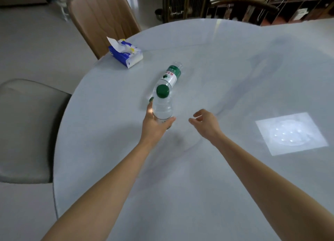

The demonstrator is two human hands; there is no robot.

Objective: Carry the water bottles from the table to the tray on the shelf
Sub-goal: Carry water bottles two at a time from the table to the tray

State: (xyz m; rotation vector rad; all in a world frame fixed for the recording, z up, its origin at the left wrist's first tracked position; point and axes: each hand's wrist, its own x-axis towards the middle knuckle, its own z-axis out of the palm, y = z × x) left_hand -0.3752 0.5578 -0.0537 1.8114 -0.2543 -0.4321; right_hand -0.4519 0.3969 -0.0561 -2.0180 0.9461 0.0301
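My left hand (pixel 155 125) grips the lower body of a clear water bottle (pixel 162 109) with a green cap, held just above the white table (pixel 180 168). Right behind it a second water bottle (pixel 171 74) with a green and white label lies on the table, its clear base pointing away from me and its cap hidden behind the held bottle. To the right of the held bottle my right hand (pixel 205 123) hovers over the table, fingers loosely curled and holding nothing. A dark shelf unit (pixel 289 4) stands beyond the table at the back right. No tray shows.
A blue and white tissue pack (pixel 126 54) lies near the table's far left edge. A tan chair (pixel 101 18) stands behind it and a grey chair seat (pixel 27 130) is at the left. A bright light patch (pixel 291 132) falls on the table at the right.
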